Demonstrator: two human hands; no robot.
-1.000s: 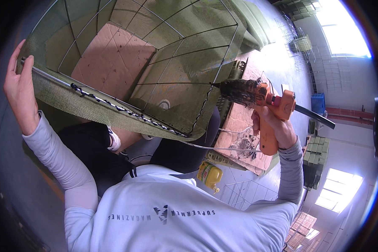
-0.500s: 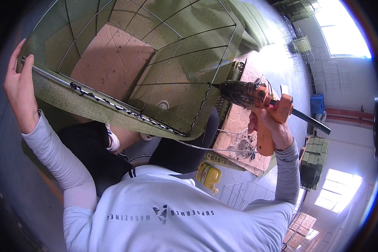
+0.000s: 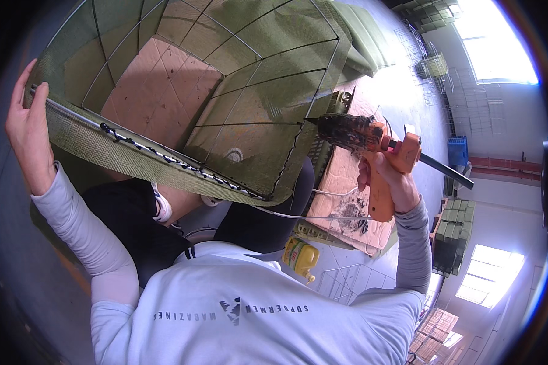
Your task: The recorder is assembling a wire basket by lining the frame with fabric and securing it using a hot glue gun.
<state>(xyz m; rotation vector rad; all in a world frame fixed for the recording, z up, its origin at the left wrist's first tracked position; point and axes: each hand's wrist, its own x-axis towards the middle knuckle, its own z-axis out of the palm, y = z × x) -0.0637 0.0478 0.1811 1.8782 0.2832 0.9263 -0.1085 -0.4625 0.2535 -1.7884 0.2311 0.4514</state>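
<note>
My left hand is wrapped round the far left corner of a wire-framed basket covered in green woven fabric. In my right hand is an orange hot glue gun, its front crusted with dark residue and a black glue stick jutting from its back. The gun's nozzle meets the basket's right side, by a wire crossing. A wavy black line of glue runs down the fabric below the nozzle. More black glue zigzags along the front rim wire. The basket rests over my lap.
A cardboard-topped stand with dark glue stains is on the right, and the gun's pale cord trails across it. A yellow jug stands on the floor beside it. Stacked green baskets and a blue bin are farther right.
The glue gun and my right hand have shifted slightly left and up along the basket's side wire. The basket has tilted a little to the left. My left hand stays in place.
</note>
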